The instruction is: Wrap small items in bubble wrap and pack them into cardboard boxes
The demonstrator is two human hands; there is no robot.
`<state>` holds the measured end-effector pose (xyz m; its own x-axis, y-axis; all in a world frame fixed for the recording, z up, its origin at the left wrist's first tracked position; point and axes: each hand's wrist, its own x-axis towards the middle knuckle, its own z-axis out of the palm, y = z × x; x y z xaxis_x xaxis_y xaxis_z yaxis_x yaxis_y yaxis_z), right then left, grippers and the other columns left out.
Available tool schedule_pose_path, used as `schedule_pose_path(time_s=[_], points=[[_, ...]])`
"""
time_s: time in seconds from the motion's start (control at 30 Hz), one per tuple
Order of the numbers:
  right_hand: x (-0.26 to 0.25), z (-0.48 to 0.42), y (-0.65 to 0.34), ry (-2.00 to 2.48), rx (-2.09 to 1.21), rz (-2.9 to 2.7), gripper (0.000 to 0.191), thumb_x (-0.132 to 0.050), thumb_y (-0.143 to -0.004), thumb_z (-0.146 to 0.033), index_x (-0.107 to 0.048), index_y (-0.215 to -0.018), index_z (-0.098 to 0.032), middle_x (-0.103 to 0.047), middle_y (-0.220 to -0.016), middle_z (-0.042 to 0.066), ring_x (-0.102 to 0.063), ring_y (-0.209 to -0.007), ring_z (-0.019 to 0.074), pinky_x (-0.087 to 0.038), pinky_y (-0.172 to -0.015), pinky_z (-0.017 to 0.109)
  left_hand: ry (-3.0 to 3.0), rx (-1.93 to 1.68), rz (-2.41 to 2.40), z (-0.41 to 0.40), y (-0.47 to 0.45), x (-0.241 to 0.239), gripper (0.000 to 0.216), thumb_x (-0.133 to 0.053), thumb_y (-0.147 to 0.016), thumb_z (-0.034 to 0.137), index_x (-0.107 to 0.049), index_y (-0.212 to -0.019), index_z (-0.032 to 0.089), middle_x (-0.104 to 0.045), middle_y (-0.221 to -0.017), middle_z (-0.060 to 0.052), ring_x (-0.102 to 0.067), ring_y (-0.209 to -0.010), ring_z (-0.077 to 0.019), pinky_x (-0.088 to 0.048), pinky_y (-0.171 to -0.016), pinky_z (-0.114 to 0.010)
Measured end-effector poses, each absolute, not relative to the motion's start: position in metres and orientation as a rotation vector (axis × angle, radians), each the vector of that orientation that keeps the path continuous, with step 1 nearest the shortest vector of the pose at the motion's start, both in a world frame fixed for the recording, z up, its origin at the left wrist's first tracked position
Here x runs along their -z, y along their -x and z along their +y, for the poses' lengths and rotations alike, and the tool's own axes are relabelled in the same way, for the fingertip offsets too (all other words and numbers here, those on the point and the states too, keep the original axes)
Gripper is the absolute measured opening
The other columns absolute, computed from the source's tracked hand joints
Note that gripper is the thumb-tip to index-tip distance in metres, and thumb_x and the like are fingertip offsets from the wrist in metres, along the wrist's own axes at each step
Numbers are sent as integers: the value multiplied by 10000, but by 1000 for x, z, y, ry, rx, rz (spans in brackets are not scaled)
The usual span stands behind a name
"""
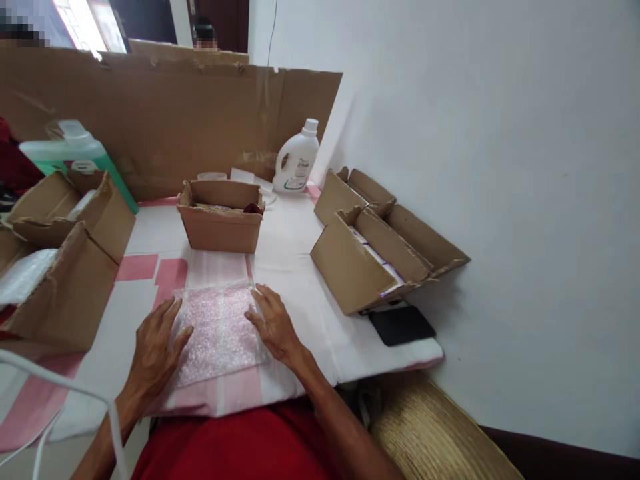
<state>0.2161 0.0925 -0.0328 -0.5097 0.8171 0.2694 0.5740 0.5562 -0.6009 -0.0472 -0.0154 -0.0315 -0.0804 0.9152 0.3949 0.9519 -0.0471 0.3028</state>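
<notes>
A clear sheet of bubble wrap [220, 333] lies flat on the cloth-covered table in front of me. My left hand [157, 343] rests at its left edge, fingers apart and thumb pointing inward. At the upper right edge my right hand [273, 323] touches the sheet with its fingers spread. Neither hand grips anything. Just beyond the sheet stands a small open cardboard box [220, 230] with a dark red round item and other contents partly hidden inside.
Cardboard boxes [97, 267] with bubble wrap stand at left, near a green liquid jug [113, 177]. A white bottle [299, 160] stands behind. At right, open boxes [345, 267] hold small packs beside a black flat object [403, 325]. A white cable [65, 380] crosses the lower left.
</notes>
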Motion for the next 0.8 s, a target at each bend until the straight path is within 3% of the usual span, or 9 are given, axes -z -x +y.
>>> schedule_pose_path(time_s=[0.13, 0.27, 0.47, 0.57, 0.67, 0.8], points=[[23, 89, -187, 1006, -504, -2252, 599, -495, -1020, -483, -467, -1485, -107, -459, -1545, 193, -389, -1460, 295, -349, -1199, 509, 2219, 688, -2009, 16, 31, 32, 537, -410, -993, 420, -458, -1469, 174, -511, -1511, -174, -448, -1425, -291, -363, -1161, -474], [38, 98, -153, 1000, -469, -2500, 780, -514, -977, -589, -343, -1555, -95, -328, -1622, 195, -246, -1533, 309, -252, -1235, 538, 2221, 500, -2175, 48, 21, 51, 639, -395, -970, 495, -443, -1490, 126, -413, -1572, -227, -337, -1494, -360, -262, -1194, -594], [55, 122, -157, 1106, -477, -2610, 721, -364, -1028, -598, -282, -1588, -151, -199, -1668, 155, -132, -1564, 279, -136, -1250, 568, 2202, 562, -2236, 64, 30, 62, 760, -453, -921, 609, -384, -1530, 157, -353, -1612, -206, -279, -1515, -379, -213, -1210, -604], [47, 126, -170, 1146, -609, -2507, 709, -351, -1039, -582, -309, -1575, -121, -288, -1643, 174, -221, -1544, 278, -210, -1245, 531, 2164, 649, -2261, 57, 44, 55, 730, -408, -950, 586, -390, -1516, 125, -427, -1563, -226, -368, -1471, -365, -306, -1180, -570], [33, 117, -186, 1169, -594, -2309, 748, -470, -995, -601, -365, -1545, -105, -419, -1564, 220, -356, -1475, 317, -337, -1187, 516, 2074, 751, -2289, 46, 61, 48, 679, -368, -974, 533, -409, -1484, 86, -478, -1510, -241, -416, -1433, -351, -351, -1161, -537], [20, 69, -187, 733, -383, -2425, 733, -591, -914, -637, -499, -1429, -124, -576, -1396, 214, -507, -1295, 352, -438, -1055, 535, 2068, 814, -2313, 45, 70, 43, 557, -339, -971, 425, -479, -1433, 146, -544, -1455, -180, -474, -1382, -308, -396, -1125, -482]])
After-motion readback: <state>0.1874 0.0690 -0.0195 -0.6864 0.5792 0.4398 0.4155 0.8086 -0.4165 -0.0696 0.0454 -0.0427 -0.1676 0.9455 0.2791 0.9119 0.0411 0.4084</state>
